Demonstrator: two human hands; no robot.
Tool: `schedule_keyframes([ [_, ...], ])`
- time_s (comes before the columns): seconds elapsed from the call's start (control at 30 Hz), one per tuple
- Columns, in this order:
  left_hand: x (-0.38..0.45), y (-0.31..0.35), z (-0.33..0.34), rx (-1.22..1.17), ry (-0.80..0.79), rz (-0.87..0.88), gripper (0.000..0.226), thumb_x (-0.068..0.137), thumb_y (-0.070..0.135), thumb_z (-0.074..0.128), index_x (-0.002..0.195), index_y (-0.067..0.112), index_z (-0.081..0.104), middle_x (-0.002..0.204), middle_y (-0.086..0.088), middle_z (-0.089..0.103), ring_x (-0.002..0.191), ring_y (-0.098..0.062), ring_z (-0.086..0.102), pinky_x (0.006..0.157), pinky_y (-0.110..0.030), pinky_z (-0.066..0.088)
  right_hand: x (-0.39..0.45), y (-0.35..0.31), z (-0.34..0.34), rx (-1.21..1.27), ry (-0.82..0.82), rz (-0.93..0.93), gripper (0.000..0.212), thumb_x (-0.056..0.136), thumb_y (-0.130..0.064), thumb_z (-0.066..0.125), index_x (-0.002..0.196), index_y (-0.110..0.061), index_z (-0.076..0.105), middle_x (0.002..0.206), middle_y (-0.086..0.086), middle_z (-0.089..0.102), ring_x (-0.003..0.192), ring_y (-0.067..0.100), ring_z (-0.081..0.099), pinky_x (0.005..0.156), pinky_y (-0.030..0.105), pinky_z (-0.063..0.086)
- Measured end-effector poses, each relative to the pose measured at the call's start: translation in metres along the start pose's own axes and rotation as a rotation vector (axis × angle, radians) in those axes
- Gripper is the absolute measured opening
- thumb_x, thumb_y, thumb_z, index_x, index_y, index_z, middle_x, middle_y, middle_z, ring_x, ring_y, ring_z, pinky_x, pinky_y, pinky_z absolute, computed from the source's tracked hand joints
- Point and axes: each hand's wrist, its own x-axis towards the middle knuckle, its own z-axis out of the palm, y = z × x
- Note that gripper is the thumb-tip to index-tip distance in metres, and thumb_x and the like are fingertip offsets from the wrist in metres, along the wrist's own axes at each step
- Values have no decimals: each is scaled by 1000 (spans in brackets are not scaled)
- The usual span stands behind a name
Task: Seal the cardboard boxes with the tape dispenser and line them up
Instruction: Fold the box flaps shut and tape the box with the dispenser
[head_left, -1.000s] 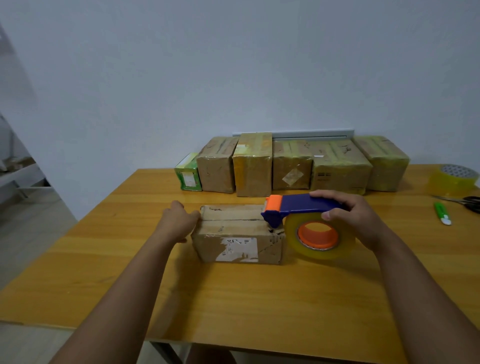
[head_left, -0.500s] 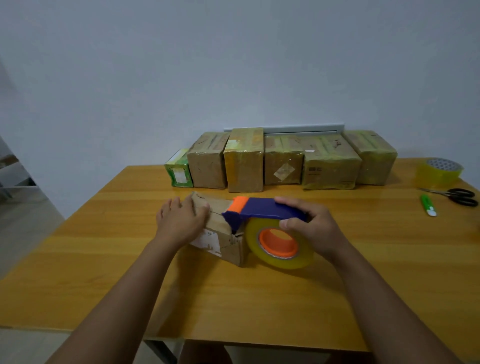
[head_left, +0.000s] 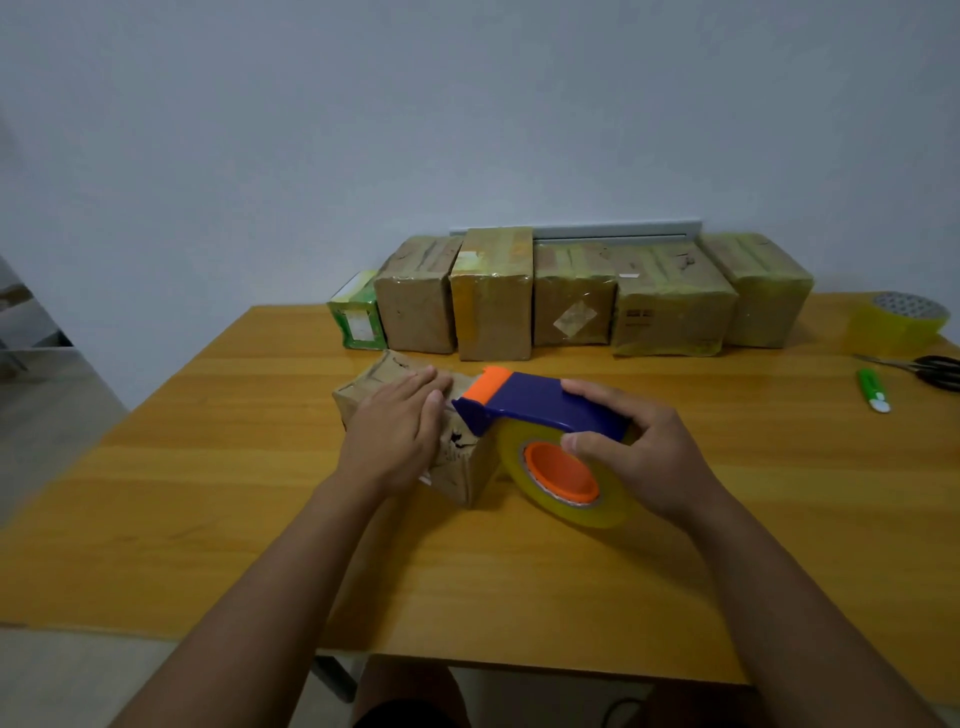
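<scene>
A worn brown cardboard box (head_left: 462, 467) lies at an angle in the middle of the wooden table (head_left: 208, 467). My left hand (head_left: 397, 434) rests flat on its top, fingers together. My right hand (head_left: 644, 457) grips the blue and orange tape dispenser (head_left: 540, 405), whose orange nose touches the box's top right edge. The yellowish tape roll (head_left: 566, 478) hangs beside the box's right end. Several taped boxes (head_left: 571, 296) stand in a row along the table's far edge.
A small green box (head_left: 358, 317) ends the row at the left. At the far right lie a spare tape roll (head_left: 901, 322), black scissors (head_left: 930, 370) and a green utility knife (head_left: 872, 389). The table's left and near edges drop to the floor.
The box has turned from lying broadside to sitting at an angle. My left hand has moved from its left end onto its top. The dispenser has shifted left along the box.
</scene>
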Motion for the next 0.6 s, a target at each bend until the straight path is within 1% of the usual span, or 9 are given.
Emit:
schedule_keyframes([
  [0.07, 1, 1, -2, 11, -25, 8, 61, 97, 46, 11, 146, 26, 42, 152, 5, 41, 142, -9, 31, 114, -33, 22, -3, 0, -2, -13, -1, 7, 49, 79, -29, 79, 117, -50, 58, 121, -28, 51, 103, -14, 51, 72, 7, 46],
  [0.2, 3, 1, -4, 31, -54, 10, 62, 96, 46, 10, 147, 27, 40, 153, 5, 38, 142, -9, 29, 115, -34, 23, -5, -5, -2, -45, -8, 5, 48, 79, -29, 77, 116, -52, 57, 120, -29, 51, 103, -14, 50, 72, 6, 45],
  [0.27, 3, 0, -4, 29, -73, -6, 62, 96, 47, 9, 147, 27, 38, 153, 6, 37, 143, -9, 28, 117, -37, 24, -8, -7, -7, -61, -9, 15, 46, 78, -33, 79, 114, -53, 58, 120, -29, 52, 104, -14, 50, 73, 9, 45],
  [0.37, 4, 1, -4, 29, -82, -21, 63, 95, 48, 9, 148, 28, 37, 154, 7, 36, 143, -9, 28, 117, -44, 24, -16, -10, -20, -55, 5, 40, 49, 69, -47, 81, 113, -53, 60, 118, -29, 53, 104, -14, 51, 74, 12, 44],
  [0.4, 4, 1, -4, 29, -76, -22, 64, 95, 48, 8, 148, 28, 38, 154, 7, 36, 143, -9, 28, 117, -45, 24, -18, -10, -23, -58, -2, 48, 50, 68, -47, 81, 113, -53, 60, 118, -30, 53, 104, -15, 51, 74, 12, 44],
  [0.47, 4, 2, -3, 20, -65, -19, 63, 95, 48, 9, 147, 27, 39, 153, 7, 37, 143, -9, 28, 117, -45, 23, -21, -7, -25, -62, -25, 58, 46, 73, -37, 79, 112, -53, 60, 117, -30, 52, 103, -18, 50, 73, 9, 45],
  [0.5, 3, 1, -3, 13, -63, -18, 63, 95, 48, 10, 147, 27, 39, 153, 7, 37, 143, -10, 28, 117, -45, 22, -21, -5, -24, -63, -31, 62, 45, 76, -34, 79, 112, -53, 60, 117, -30, 53, 104, -17, 50, 73, 8, 45],
  [0.6, 4, 0, -4, 2, -73, -23, 63, 93, 50, 14, 147, 29, 39, 154, 7, 36, 144, -11, 27, 117, -48, 20, -19, -3, -23, -70, -34, 67, 43, 77, -33, 80, 112, -52, 61, 120, -26, 56, 107, -8, 54, 75, 11, 46],
])
